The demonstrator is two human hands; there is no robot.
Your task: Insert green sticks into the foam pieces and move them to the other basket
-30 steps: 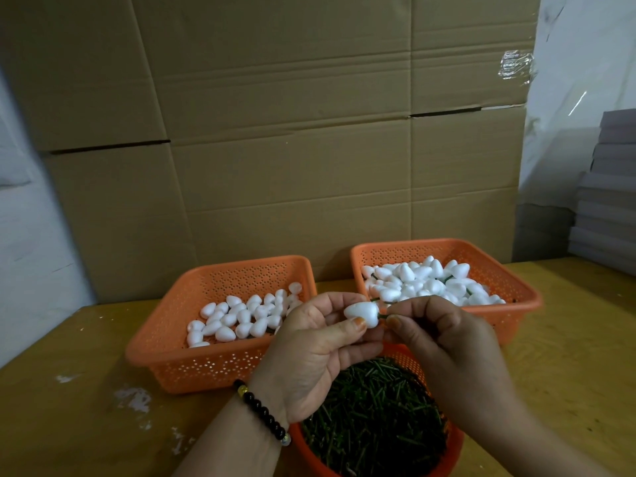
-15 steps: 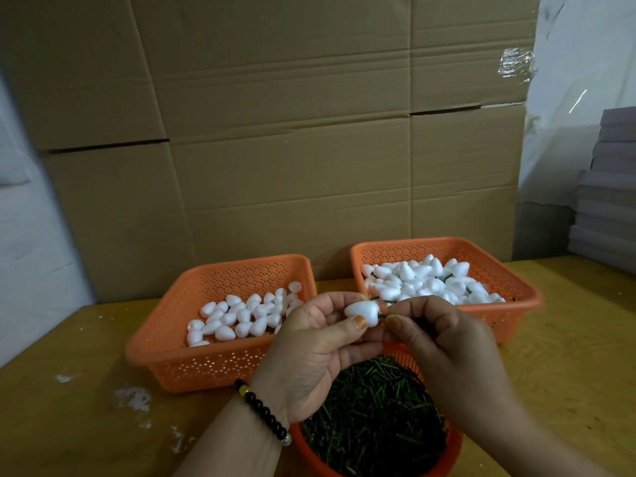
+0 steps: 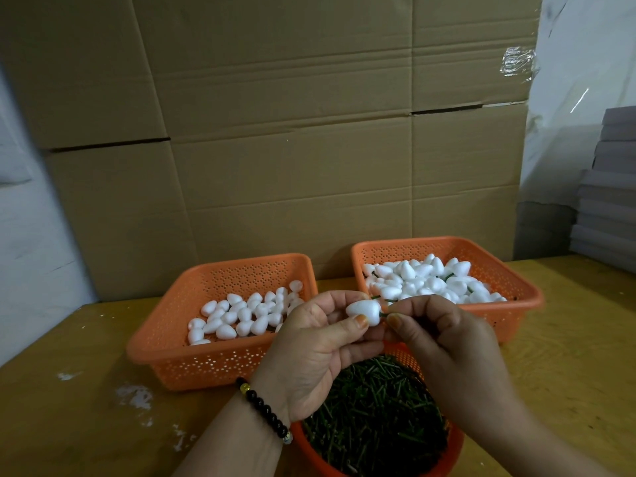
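I see my left hand [image 3: 311, 356] raised over the table [image 3: 69, 425], and its thumb and curled fingers pinch one white foam piece [image 3: 363, 310]. My right hand [image 3: 447, 342] is just beside it, with fingers curled, and its thumb and forefinger pinch a thin green stick [image 3: 383, 315]. The stick touches the right end of the foam piece; how deep it sits inside I cannot tell. Both hands are above the far edge of a round orange bowl [image 3: 444, 466], which is full of short green sticks [image 3: 375, 418] and stands nearest to me.

Behind the hands, two orange perforated baskets stand side by side on the table. The left basket [image 3: 206, 363] holds plain white foam pieces [image 3: 241, 316], lying mostly in its right half. The right basket [image 3: 516, 304] holds a bigger heap of foam pieces [image 3: 426, 280], and between some of them I see green stems. On my left wrist there is a bracelet [image 3: 265, 411] of dark beads. Large cardboard boxes [image 3: 292, 149] stand behind the baskets, and a stack of grey flat sheets [image 3: 609, 187] is at the far right.
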